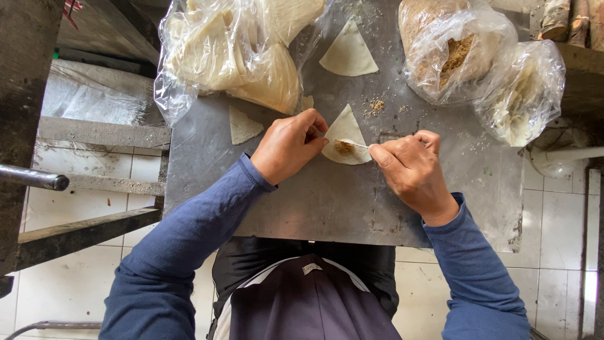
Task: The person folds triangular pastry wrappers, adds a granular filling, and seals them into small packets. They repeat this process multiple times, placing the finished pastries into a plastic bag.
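Head view shows a dough triangle lying flat on the metal table, with brown filling near its wide edge. Its tip points away from the person, long way front to back. The left hand pinches its left edge; the right hand grips a thin stick. Filling could spill if the stick pushes too hard, or the dough may tear.
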